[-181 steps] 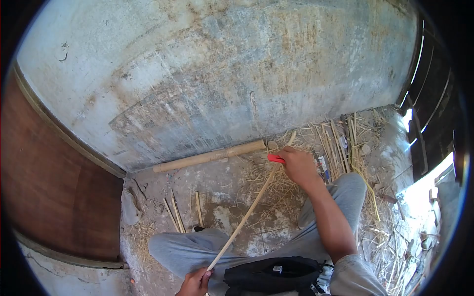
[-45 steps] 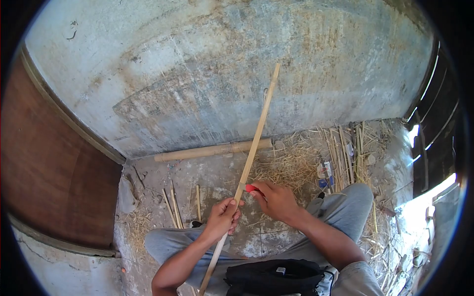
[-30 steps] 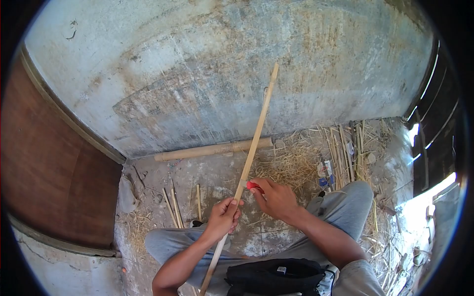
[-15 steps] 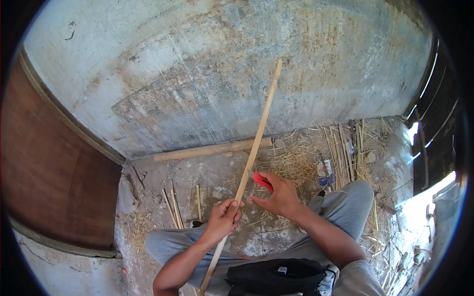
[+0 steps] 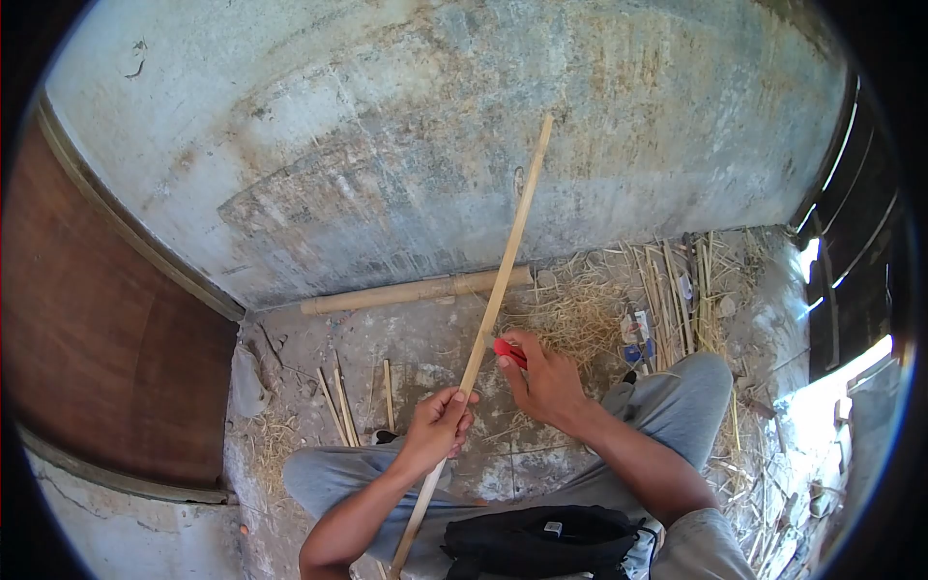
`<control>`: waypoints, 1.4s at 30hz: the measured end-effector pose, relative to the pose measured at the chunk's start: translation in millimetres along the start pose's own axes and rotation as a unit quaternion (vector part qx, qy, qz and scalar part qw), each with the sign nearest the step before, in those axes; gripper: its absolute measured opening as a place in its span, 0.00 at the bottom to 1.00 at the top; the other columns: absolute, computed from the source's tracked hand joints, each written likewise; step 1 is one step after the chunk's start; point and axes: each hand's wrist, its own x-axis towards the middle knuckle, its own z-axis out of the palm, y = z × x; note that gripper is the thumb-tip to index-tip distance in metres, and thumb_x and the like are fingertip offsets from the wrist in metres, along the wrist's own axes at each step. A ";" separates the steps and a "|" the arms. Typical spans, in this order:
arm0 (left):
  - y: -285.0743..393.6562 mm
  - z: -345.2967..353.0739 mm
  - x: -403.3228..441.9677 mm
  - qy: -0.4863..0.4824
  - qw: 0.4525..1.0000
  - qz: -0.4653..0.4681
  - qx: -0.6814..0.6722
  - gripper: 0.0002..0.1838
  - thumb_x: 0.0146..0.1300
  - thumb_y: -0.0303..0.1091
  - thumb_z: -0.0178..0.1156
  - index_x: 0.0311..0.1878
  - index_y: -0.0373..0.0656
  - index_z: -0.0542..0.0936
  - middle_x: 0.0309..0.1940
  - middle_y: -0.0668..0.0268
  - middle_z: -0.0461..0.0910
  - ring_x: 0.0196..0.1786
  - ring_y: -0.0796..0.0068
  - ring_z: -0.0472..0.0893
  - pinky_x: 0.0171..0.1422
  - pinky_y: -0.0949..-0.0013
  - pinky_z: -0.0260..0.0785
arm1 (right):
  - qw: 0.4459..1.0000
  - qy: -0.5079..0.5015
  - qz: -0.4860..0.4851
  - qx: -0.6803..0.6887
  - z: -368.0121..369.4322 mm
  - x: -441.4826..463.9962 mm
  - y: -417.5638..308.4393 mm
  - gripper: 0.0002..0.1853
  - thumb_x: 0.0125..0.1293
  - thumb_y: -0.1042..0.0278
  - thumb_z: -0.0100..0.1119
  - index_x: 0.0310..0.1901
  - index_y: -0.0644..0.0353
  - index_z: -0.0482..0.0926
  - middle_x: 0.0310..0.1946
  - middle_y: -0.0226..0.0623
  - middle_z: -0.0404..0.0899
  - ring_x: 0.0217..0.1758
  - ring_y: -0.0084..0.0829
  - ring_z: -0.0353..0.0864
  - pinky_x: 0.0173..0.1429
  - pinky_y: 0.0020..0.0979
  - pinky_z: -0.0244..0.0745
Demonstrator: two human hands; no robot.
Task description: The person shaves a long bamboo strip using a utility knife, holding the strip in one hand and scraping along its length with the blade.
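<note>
A long pale bamboo strip (image 5: 512,253) slants up from my lap, its top end in front of the wall. My left hand (image 5: 440,427) is wrapped round its lower half. Just right of the strip, my right hand (image 5: 548,382) holds a red-handled knife (image 5: 512,353) between thumb and fingers. The knife's short blade points at the strip, close to its edge; whether they touch I cannot tell.
A thick bamboo pole (image 5: 416,292) lies along the foot of the wall (image 5: 387,145). Shavings (image 5: 575,324) and several thin strips (image 5: 669,295) are on the floor at the right. A black bag (image 5: 536,543) rests on my lap, and a brown panel (image 5: 106,319) stands at the left.
Since the earliest frame my left hand has moved up and the strip stands steeper. My right hand has come down beside the strip with the red knife, then shifted slightly up along it.
</note>
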 end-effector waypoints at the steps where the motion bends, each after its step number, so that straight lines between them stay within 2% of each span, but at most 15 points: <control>1: 0.7 0.3 -0.2 0.002 1.000 -0.002 0.001 0.15 0.80 0.41 0.44 0.51 0.41 0.74 0.24 0.74 0.66 0.16 0.87 0.60 0.19 0.78 0.55 | 1.000 -0.002 -0.012 -0.002 -0.6 0.3 -1.3 0.17 0.71 0.58 0.56 0.56 0.57 0.71 0.33 0.45 0.84 0.29 0.50 0.85 0.30 0.48 0.77; 5: -0.9 -1.0 0.2 -0.001 1.000 0.007 0.005 0.15 0.80 0.41 0.44 0.52 0.41 0.74 0.24 0.74 0.66 0.16 0.87 0.61 0.19 0.78 0.55 | 0.999 -0.010 -0.047 -0.022 -4.8 -0.3 -5.0 0.13 0.71 0.60 0.57 0.53 0.53 0.73 0.31 0.40 0.84 0.27 0.48 0.84 0.28 0.47 0.76; 8: -1.0 -1.3 0.1 0.000 1.000 0.006 -0.004 0.14 0.80 0.41 0.44 0.52 0.41 0.73 0.24 0.74 0.66 0.16 0.87 0.61 0.19 0.78 0.55 | 0.999 -0.015 -0.034 -0.012 -6.1 0.1 -6.4 0.10 0.70 0.61 0.58 0.48 0.54 0.75 0.30 0.37 0.84 0.26 0.45 0.84 0.27 0.45 0.76; 9: -0.9 -1.4 0.0 0.000 1.000 0.005 -0.004 0.14 0.80 0.41 0.44 0.52 0.41 0.73 0.24 0.74 0.66 0.16 0.87 0.61 0.19 0.78 0.55 | 0.999 -0.015 -0.034 -0.012 -7.3 0.8 -7.1 0.10 0.70 0.61 0.58 0.48 0.54 0.75 0.30 0.37 0.84 0.26 0.45 0.84 0.27 0.45 0.76; 11: -0.5 -1.3 -0.2 -0.001 1.000 0.005 0.000 0.14 0.80 0.41 0.44 0.52 0.41 0.73 0.24 0.74 0.66 0.16 0.87 0.60 0.19 0.78 0.55 | 0.999 -0.028 -0.021 -0.013 -10.7 2.7 -9.1 0.10 0.68 0.61 0.61 0.46 0.56 0.79 0.29 0.41 0.84 0.28 0.42 0.86 0.31 0.38 0.79; 18: -0.6 -0.9 -0.9 0.002 1.000 0.003 -0.010 0.16 0.80 0.43 0.44 0.52 0.41 0.73 0.24 0.73 0.65 0.16 0.87 0.59 0.19 0.78 0.53 | 1.000 -0.021 -0.013 0.002 -12.4 4.3 -11.6 0.09 0.68 0.61 0.62 0.42 0.56 0.81 0.26 0.39 0.83 0.27 0.39 0.86 0.30 0.37 0.79; 20: 0.1 -0.1 -1.1 0.014 1.000 0.000 -0.001 0.16 0.80 0.44 0.43 0.53 0.41 0.73 0.24 0.73 0.65 0.16 0.87 0.59 0.19 0.78 0.53 | 0.999 -0.007 -0.032 0.006 -12.5 4.6 -11.9 0.08 0.67 0.62 0.61 0.39 0.56 0.78 0.28 0.37 0.83 0.25 0.39 0.84 0.26 0.39 0.75; 24: -0.6 1.0 -1.2 0.022 1.000 0.005 0.002 0.16 0.80 0.43 0.43 0.55 0.42 0.72 0.24 0.73 0.66 0.16 0.87 0.59 0.18 0.78 0.53 | 0.999 -0.017 -0.027 0.013 -14.0 4.4 -12.7 0.08 0.67 0.62 0.62 0.40 0.57 0.79 0.28 0.37 0.83 0.25 0.39 0.84 0.26 0.38 0.75; 26: -0.8 4.1 -1.6 0.056 0.998 0.036 0.024 0.15 0.80 0.43 0.43 0.57 0.43 0.71 0.22 0.72 0.66 0.15 0.86 0.60 0.17 0.77 0.53 | 0.999 -0.026 -0.028 0.005 -14.2 3.7 -12.8 0.08 0.67 0.62 0.64 0.42 0.55 0.81 0.27 0.37 0.84 0.26 0.37 0.85 0.30 0.36 0.79; 29: -10.2 1.1 2.9 0.056 0.993 0.085 0.064 0.15 0.80 0.42 0.43 0.59 0.44 0.70 0.20 0.72 0.65 0.14 0.86 0.60 0.16 0.77 0.53 | 0.999 -0.009 -0.034 0.002 -11.2 2.8 -10.7 0.08 0.66 0.62 0.64 0.41 0.55 0.81 0.28 0.36 0.84 0.25 0.36 0.85 0.29 0.35 0.79; 42: -14.2 0.8 3.3 0.046 0.989 0.109 0.088 0.17 0.80 0.42 0.44 0.59 0.42 0.71 0.19 0.72 0.65 0.14 0.86 0.62 0.16 0.77 0.54 | 1.000 -0.018 -0.019 -0.007 -15.4 4.0 -14.7 0.08 0.66 0.61 0.65 0.40 0.54 0.81 0.27 0.34 0.84 0.24 0.35 0.85 0.28 0.35 0.79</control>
